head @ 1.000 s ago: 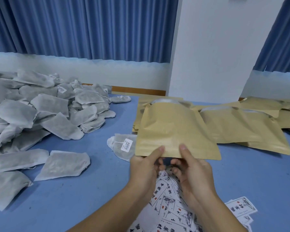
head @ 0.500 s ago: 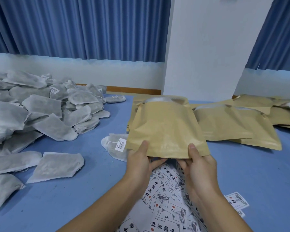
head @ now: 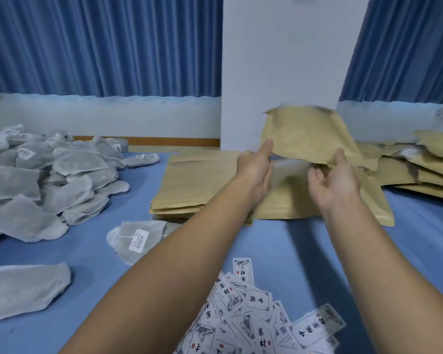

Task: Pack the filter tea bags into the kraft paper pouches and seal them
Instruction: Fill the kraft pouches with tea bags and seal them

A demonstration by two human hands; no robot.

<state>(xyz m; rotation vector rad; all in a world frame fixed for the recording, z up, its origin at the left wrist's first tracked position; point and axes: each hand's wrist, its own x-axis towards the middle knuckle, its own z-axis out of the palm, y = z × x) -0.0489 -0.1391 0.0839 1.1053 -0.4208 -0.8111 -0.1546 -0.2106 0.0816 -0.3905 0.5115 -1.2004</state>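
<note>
paper label cards [head: 243, 310] lie nearest on the blue bench [head: 87, 251], a lone tea bag [head: 136, 241] just beyond, left. farther out, the left hand [head: 253, 167] and right hand [head: 335, 180] each hold a pinching grip on the lower edge of one kraft pouch [head: 307, 134], raised above the flat pouch stack [head: 189, 190]. whether it is filled i cannot tell. the step looks like readying a pouch; next, spread its mouth, slip the bag in, seal the top.

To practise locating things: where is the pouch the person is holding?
In the head view the pouch is held right of centre, its lower edge pinched by the left hand and right hand, above the pouch stack and before the pillar.
</note>
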